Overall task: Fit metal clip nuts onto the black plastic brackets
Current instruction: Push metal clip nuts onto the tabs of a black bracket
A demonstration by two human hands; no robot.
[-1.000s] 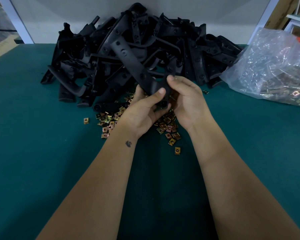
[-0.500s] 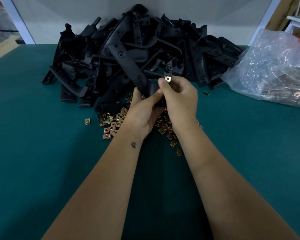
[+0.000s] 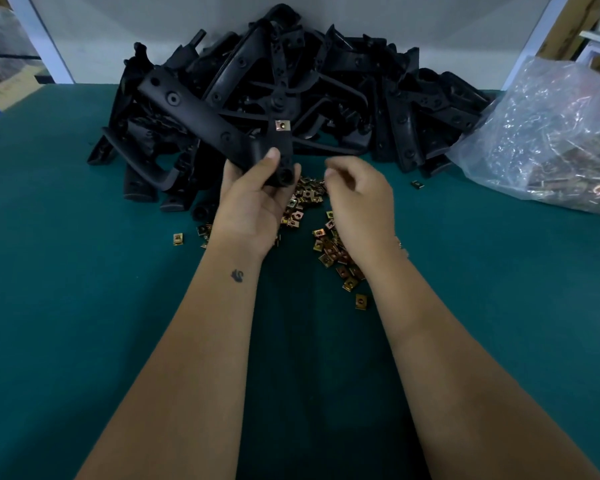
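above l hand (image 3: pixel 253 199), bracket (image 3: pixel 201 114) w/ clip nut (image 3: pixel 282 125); r hand (image 3: pixel 359 199) apart.

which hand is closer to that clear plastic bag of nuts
Right. The right hand hovers over the loose nuts, apart from the plastic bag; the left hand is farther away, holding a bracket.

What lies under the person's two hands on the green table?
Loose clip nuts lie scattered on the green table beneath the left hand and right hand. How many lie directly under the palms cannot be seen; the hands cover them.
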